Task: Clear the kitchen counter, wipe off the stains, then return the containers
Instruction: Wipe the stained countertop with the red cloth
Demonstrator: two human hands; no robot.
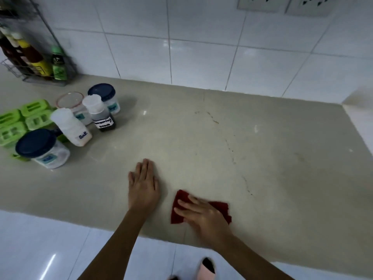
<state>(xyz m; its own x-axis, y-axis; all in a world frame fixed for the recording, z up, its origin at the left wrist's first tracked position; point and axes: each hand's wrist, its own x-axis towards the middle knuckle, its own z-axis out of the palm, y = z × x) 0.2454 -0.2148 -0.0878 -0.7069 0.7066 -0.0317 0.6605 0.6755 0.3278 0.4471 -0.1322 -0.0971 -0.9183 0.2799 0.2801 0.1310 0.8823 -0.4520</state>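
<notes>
My right hand [203, 216] presses flat on a dark red cloth [178, 207] near the front edge of the beige counter [201, 142]. My left hand [143, 184] lies flat and open on the counter just left of the cloth, holding nothing. Thin brown stain lines [230, 146] run across the counter to the right of and beyond the cloth. At the left stand the containers: a white salt bottle [70, 127], a dark seasoning sauce bottle [100, 113], two jars with dark blue lids [41, 148] [105, 98], a clear tub with a red-rimmed lid [70, 101] and green lidded boxes [22, 122].
A wire rack with sauce bottles [38, 57] stands in the far left corner against the white tiled wall [201, 47]. Wall sockets [282, 4] sit at the top right. Below the counter's front edge are a white tiled floor and a pink slipper [206, 268].
</notes>
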